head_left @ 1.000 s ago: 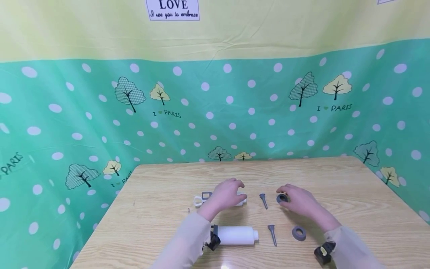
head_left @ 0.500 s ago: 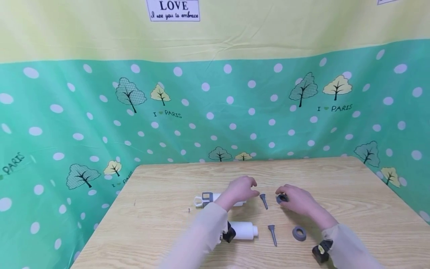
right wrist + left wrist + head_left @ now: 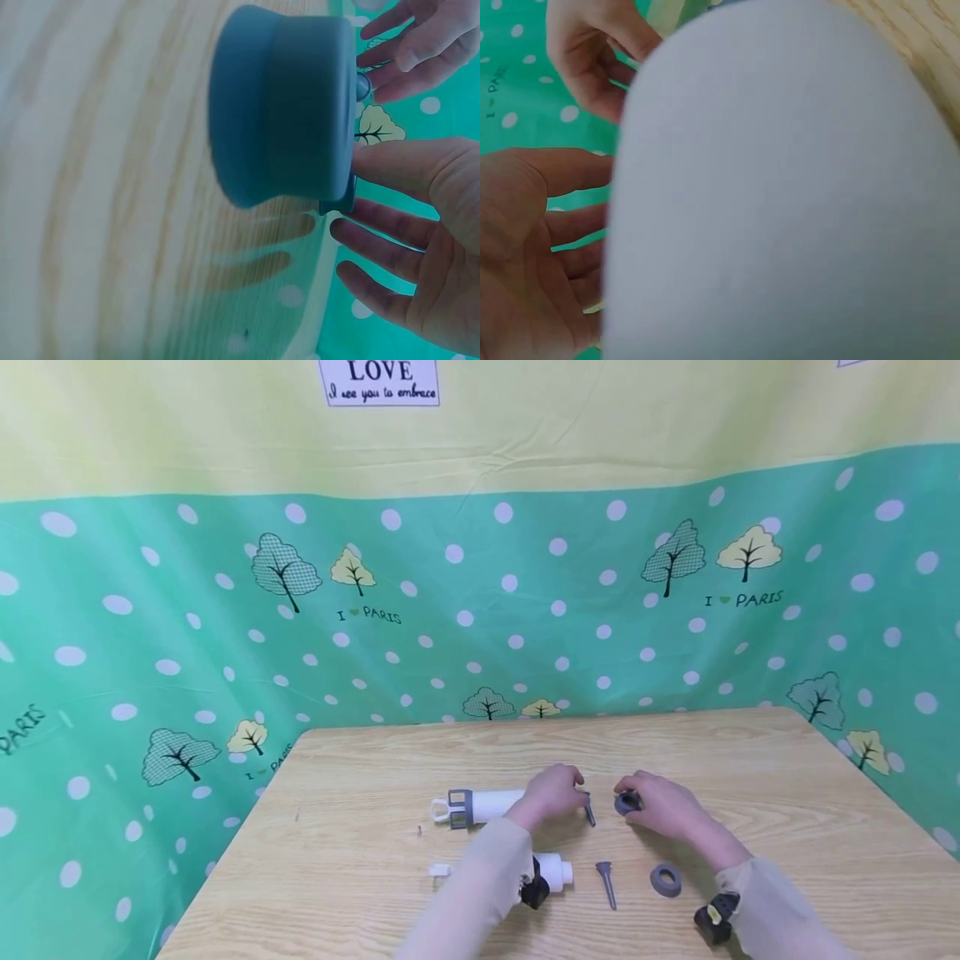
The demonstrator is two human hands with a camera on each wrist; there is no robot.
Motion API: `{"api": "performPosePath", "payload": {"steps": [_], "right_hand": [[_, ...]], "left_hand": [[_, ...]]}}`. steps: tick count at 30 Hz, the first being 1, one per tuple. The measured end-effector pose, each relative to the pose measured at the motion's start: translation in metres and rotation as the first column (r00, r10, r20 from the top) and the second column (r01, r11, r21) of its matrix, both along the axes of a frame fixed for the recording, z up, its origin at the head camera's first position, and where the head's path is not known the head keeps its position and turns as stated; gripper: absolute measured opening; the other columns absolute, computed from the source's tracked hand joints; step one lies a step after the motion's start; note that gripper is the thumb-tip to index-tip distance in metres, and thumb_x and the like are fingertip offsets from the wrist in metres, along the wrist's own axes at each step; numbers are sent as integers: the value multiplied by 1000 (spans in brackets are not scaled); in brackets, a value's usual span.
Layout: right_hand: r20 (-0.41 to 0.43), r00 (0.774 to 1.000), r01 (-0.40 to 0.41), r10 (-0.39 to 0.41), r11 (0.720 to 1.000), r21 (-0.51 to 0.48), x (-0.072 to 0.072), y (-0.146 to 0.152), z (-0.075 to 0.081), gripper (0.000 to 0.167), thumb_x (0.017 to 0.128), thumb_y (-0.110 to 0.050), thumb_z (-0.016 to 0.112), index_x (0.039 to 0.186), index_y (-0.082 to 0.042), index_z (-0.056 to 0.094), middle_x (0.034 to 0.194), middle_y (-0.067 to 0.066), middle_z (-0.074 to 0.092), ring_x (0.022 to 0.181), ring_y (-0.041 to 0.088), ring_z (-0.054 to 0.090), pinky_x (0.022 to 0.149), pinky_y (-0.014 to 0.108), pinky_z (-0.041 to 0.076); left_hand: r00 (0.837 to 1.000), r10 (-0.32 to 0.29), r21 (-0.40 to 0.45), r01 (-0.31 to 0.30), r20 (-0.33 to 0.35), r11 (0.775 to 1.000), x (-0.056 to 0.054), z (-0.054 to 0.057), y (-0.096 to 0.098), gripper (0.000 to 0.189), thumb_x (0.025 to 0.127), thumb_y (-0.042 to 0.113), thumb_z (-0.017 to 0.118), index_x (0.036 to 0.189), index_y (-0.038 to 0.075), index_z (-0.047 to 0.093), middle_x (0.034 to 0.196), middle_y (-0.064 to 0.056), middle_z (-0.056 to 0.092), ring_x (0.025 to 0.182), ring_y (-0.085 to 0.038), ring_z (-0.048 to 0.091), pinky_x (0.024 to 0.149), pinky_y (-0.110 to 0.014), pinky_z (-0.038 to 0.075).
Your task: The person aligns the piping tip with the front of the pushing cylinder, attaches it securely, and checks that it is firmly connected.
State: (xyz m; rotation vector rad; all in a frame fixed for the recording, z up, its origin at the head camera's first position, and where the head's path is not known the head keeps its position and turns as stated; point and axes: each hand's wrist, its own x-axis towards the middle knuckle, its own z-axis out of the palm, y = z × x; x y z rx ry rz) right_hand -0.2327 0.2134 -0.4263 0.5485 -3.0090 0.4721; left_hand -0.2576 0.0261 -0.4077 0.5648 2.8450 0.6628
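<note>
My left hand (image 3: 555, 792) reaches over the far white tube (image 3: 495, 805), its fingertips around the head of a grey tapered pin (image 3: 590, 814). That pin lies on the table. My right hand (image 3: 663, 806) pinches a grey ring (image 3: 626, 802) between thumb and fingers at table height; much of the ring shows in the head view. A second grey ring (image 3: 666, 880) lies nearer, large in the right wrist view. Beside it lies another tapered pin (image 3: 607, 885). A white tube's end (image 3: 780, 187) hides the left fingertips in the left wrist view.
The near white tube (image 3: 555, 872) lies partly under the left forearm. A grey collar and white loop handle (image 3: 450, 810) form the far tube's left end. One tiny piece (image 3: 419, 831) lies left of the tubes on the wooden table (image 3: 337, 860). Patterned cloth (image 3: 450, 610) hangs behind.
My left hand has moved right, from above the far tube to the far pin's head, uncovering more of that tube. The right hand stays at the ring.
</note>
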Motion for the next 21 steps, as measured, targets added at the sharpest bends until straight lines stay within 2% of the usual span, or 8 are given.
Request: {"api": "performPosePath", "payload": {"steps": [8, 16, 21], "right_hand": [[-2, 1000, 2, -2, 1000, -6, -3, -1, -5, 36, 69, -15, 75, 103, -9, 64, 92, 4, 59, 88, 26, 60, 75, 44, 50], [12, 1000, 23, -22, 1000, -19, -4, -3, -6, 27, 72, -12, 73, 98, -10, 65, 90, 2, 59, 88, 25, 60, 77, 44, 49], [15, 999, 32, -32, 999, -29, -5, -4, -6, 28, 71, -14, 73, 98, -10, 65, 89, 2, 59, 87, 23, 60, 77, 42, 49]], "left_hand": [[999, 31, -5, -31, -16, 1000, -2, -11, 3, 25, 79, 23, 65, 101, 10, 66, 92, 0, 67, 79, -12, 60, 69, -23, 47], [994, 84, -8, -84, -67, 996, -3, -17, 7, 8, 80, 22, 65, 79, 14, 66, 70, 6, 60, 60, -8, 50, 54, -20, 40], [989, 117, -20, -119, -95, 993, -1, -18, 8, 11, 78, 21, 66, 69, 17, 62, 63, 8, 55, 56, -8, 48, 50, -21, 37]]}}
